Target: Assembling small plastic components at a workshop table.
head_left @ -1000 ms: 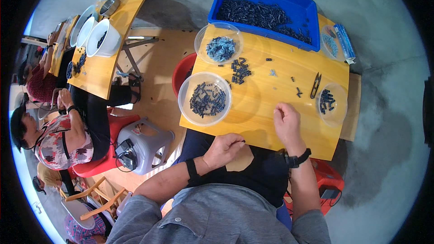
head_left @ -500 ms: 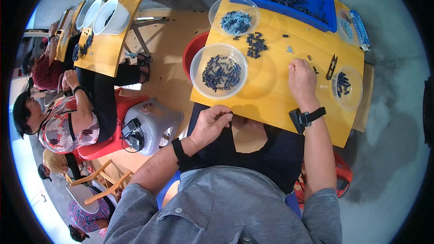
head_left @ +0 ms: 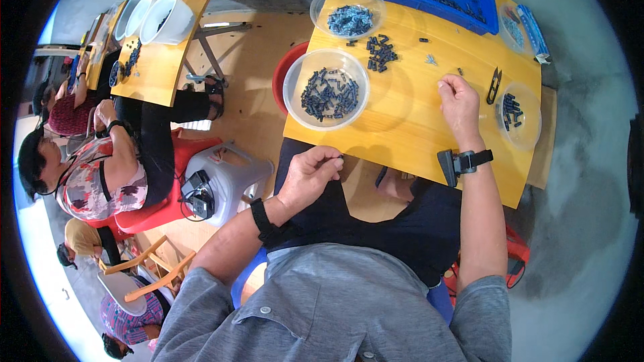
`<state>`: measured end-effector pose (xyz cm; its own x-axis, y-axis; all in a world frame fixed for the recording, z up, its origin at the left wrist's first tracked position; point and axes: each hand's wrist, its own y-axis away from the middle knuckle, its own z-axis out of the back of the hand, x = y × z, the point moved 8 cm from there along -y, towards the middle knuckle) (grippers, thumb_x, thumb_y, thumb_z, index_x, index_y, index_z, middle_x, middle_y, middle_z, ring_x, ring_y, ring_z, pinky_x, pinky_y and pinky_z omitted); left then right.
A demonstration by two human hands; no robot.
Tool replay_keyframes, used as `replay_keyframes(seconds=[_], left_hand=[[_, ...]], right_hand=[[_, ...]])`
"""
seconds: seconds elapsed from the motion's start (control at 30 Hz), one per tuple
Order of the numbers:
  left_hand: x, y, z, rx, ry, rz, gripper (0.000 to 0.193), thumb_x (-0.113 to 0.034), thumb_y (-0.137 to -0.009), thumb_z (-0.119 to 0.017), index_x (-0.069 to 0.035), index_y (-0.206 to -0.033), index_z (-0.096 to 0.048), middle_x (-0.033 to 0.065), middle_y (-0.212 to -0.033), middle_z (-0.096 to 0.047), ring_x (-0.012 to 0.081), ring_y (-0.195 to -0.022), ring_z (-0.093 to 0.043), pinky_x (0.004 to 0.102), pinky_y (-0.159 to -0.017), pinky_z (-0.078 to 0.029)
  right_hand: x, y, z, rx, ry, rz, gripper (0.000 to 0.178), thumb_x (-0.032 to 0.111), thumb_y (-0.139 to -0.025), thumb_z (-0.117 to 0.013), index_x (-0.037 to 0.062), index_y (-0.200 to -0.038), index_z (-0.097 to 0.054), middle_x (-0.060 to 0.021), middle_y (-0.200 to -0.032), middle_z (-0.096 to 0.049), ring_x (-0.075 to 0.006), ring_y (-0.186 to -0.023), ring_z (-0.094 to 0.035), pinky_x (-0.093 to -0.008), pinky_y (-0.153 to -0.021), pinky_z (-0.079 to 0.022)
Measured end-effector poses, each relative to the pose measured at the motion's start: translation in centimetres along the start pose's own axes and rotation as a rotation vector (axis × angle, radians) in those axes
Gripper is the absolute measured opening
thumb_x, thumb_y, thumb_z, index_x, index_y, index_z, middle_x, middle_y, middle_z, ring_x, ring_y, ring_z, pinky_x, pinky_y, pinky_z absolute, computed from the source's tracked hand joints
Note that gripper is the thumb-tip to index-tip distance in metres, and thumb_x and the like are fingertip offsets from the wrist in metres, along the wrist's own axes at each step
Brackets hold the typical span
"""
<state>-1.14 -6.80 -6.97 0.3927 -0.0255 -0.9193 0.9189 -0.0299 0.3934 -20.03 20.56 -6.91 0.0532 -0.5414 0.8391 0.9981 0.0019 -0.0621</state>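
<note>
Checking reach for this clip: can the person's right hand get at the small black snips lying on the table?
Probably yes. The right hand rests on the yellow table just left of the snips, with only bare tabletop between them.

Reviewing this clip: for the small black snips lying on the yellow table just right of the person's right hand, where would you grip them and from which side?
Grip the black snips across the middle of the two arms, coming straight down from above. They lie flat and slender on the yellow table, between the right hand and a clear bowl, so side access looks tight. Which end carries the blades is too small to tell.
</note>
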Motion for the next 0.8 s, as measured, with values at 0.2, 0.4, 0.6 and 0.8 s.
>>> replay_keyframes(seconds=[0.2, 0.4, 0.6, 0.8], left_hand=[[-2.6, 0.0, -0.4, 0.008, 0.062, -0.025, 0.01, -0.008, -0.091, -0.059, 0.001, -0.097, -0.061, 0.0016, -0.079, -0.062, 0.0075, -0.069, -0.059, 0.0222, -0.063, -0.049], [-5.0, -0.5, -2.8, 0.111, 0.254, -0.101, 0.015, -0.009, -0.094, -0.054, 0.0, -0.106, -0.057, 0.0068, -0.085, -0.064, 0.0122, -0.073, -0.063, 0.0253, -0.064, -0.054], [-7.3, -0.5, -5.1, 0.145, 0.251, -0.109, 0.014, -0.012, -0.094, -0.055, -0.002, -0.103, -0.058, 0.0037, -0.081, -0.065, 0.0084, -0.068, -0.062, 0.0212, -0.055, -0.05], [-8.7, -0.6, -6.7, 0.167, 0.19, -0.107, 0.013, -0.011, -0.094, -0.055, -0.002, -0.102, -0.059, 0.002, -0.079, -0.064, 0.0064, -0.069, -0.061, 0.0194, -0.056, -0.048]], right_hand=[[0.3, 0.2, 0.4, 0.028, -0.119, -0.068, 0.012, 0.009, -0.086, -0.059, -0.0015, -0.09, -0.063, -0.0034, -0.067, -0.058, -0.01, -0.052, -0.053, -0.0253, -0.051, -0.044], [1.2, 0.6, 0.8, 0.114, -0.149, -0.05, 0.011, 0.006, -0.086, -0.057, -0.0026, -0.092, -0.062, -0.003, -0.071, -0.06, -0.0098, -0.055, -0.056, -0.0241, -0.052, -0.047], [6.5, 5.9, 0.5, 0.37, -0.569, -0.214, 0.009, 0.004, -0.089, -0.054, -0.0019, -0.093, -0.059, -0.0044, -0.071, -0.06, -0.0104, -0.059, -0.059, -0.0227, -0.055, -0.05], [11.3, 9.3, 0.9, 0.499, -0.778, -0.178, 0.01, 0.002, -0.091, -0.051, -0.0029, -0.094, -0.059, -0.0053, -0.074, -0.06, -0.0108, -0.061, -0.06, -0.0241, -0.057, -0.051]])
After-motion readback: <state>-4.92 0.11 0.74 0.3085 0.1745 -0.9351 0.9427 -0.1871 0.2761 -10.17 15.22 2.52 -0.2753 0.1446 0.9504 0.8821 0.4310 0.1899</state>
